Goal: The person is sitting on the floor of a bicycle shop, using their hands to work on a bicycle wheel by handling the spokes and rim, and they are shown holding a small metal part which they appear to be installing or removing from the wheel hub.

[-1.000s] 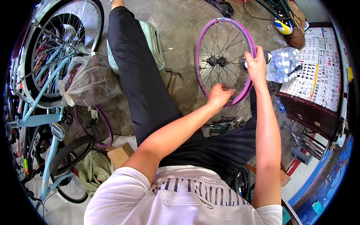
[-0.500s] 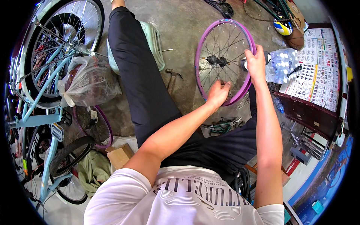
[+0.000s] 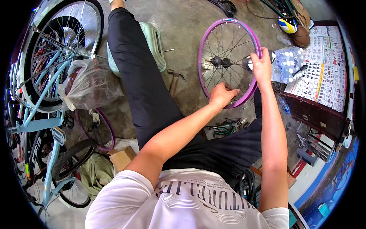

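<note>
A bicycle wheel [image 3: 202, 57] with a purple rim, thin dark spokes and a black hub [image 3: 216, 61] stands tilted in front of me. My right hand [image 3: 262, 68] is wrapped round the right side of its rim. At the lower part of the wheel, my left hand [image 3: 224, 95] reaches among the spokes with bent fingers, the thumb side toward the rim. Whatever is between those fingers is too thin or hidden to make out. Below the wheel, several hand tools [image 3: 225, 129], among them green-handled pliers, lie on the floor beside my right leg.
A hammer [image 3: 174, 82] and a pale green plastic stool [image 3: 154, 44] are by my left leg. Light blue bicycle frame [image 3: 38, 123], bagged items [image 3: 93, 86] and another purple rim [image 3: 111, 129] crowd the left. Bottled water [image 3: 288, 65] and a poster-topped cabinet [image 3: 316, 118] stand right.
My left hand has shifted slightly, its fingers reaching a little further right near the lower rim. The wheel is tilted almost as before, and my right hand keeps its grip.
</note>
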Demonstrator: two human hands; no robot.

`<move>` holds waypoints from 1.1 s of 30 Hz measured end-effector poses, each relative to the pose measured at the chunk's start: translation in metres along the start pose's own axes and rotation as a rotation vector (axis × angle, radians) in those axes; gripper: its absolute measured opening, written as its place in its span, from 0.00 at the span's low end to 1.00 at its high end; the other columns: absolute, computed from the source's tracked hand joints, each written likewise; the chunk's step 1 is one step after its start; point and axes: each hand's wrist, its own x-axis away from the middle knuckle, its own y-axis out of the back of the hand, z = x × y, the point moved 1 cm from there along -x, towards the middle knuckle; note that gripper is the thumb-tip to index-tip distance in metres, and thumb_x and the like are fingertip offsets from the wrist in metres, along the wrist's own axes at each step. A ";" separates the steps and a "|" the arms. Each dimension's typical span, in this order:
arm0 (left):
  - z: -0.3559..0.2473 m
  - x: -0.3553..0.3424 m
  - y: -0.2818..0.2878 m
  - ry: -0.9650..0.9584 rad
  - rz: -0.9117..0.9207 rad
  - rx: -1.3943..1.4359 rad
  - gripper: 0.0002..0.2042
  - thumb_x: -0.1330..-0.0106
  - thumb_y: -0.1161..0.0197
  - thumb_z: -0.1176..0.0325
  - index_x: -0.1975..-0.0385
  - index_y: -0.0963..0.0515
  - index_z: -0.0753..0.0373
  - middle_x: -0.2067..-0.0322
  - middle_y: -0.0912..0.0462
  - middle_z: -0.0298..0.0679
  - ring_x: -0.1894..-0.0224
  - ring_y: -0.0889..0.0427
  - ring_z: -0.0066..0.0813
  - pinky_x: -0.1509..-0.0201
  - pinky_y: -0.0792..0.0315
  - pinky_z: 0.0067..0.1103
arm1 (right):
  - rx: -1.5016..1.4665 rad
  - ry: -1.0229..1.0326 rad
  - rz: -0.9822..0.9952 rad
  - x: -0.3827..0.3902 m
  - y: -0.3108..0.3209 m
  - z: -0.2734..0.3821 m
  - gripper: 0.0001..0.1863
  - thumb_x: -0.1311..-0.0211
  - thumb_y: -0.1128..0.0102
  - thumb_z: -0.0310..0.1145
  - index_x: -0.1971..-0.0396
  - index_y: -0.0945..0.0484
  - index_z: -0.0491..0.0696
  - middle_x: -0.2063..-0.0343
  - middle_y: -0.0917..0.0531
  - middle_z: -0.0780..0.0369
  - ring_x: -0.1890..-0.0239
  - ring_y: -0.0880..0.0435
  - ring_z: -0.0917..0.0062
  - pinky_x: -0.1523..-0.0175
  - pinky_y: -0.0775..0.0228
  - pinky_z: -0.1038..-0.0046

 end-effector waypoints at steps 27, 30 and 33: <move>-0.002 -0.008 0.008 0.091 0.062 -0.148 0.16 0.42 0.27 0.61 0.65 0.20 0.68 0.75 0.18 0.39 0.76 0.23 0.28 0.75 0.31 0.25 | -0.036 -0.031 -0.007 0.001 -0.005 0.009 0.23 0.41 0.40 0.38 0.49 0.26 0.39 0.75 0.21 0.60 0.72 0.23 0.76 0.64 0.30 0.70; -0.006 0.004 -0.006 0.209 -0.040 0.132 0.15 0.42 0.30 0.66 0.61 0.21 0.70 0.76 0.19 0.37 0.79 0.27 0.26 0.79 0.36 0.23 | -0.029 -0.031 0.010 0.004 -0.005 0.009 0.24 0.41 0.40 0.37 0.48 0.27 0.39 0.74 0.22 0.61 0.72 0.25 0.76 0.65 0.31 0.70; -0.020 0.006 -0.001 0.302 -0.027 0.267 0.13 0.41 0.35 0.70 0.60 0.22 0.72 0.74 0.19 0.38 0.81 0.28 0.25 0.79 0.36 0.23 | -0.065 -0.119 0.005 0.009 -0.010 0.012 0.24 0.41 0.40 0.37 0.48 0.27 0.39 0.74 0.23 0.61 0.72 0.26 0.76 0.65 0.31 0.69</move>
